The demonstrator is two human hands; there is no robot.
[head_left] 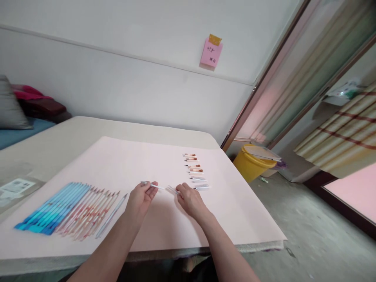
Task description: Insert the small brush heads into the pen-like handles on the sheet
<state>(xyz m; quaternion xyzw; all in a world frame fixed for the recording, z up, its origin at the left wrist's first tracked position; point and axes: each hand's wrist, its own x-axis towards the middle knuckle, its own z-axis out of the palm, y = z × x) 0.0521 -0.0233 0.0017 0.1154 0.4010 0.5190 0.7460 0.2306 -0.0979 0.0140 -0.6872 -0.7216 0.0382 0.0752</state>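
My left hand [143, 196] pinches a slim white pen refill or similar thin pen part [157, 186], its tip pointing right. Facing it across a small gap, my right hand [189, 199] grips a narrow translucent tube-like piece [171, 189], mostly covered by the fingers. Just beyond the right hand lie pen parts with brown tops [196, 170] and greyish pen parts [199, 179], set out in a column. Left of my left hand are rows of blue pens [63, 205], reddish-patterned pens [89, 213] and a pale grey pen [111, 215].
Pale pink paper [141, 160] covers most of the table. A clear plastic packet with a label [17, 186] lies at the left edge. A yellow bin [252, 162] stands on the floor right of the table. The wall behind carries a pink note [210, 53].
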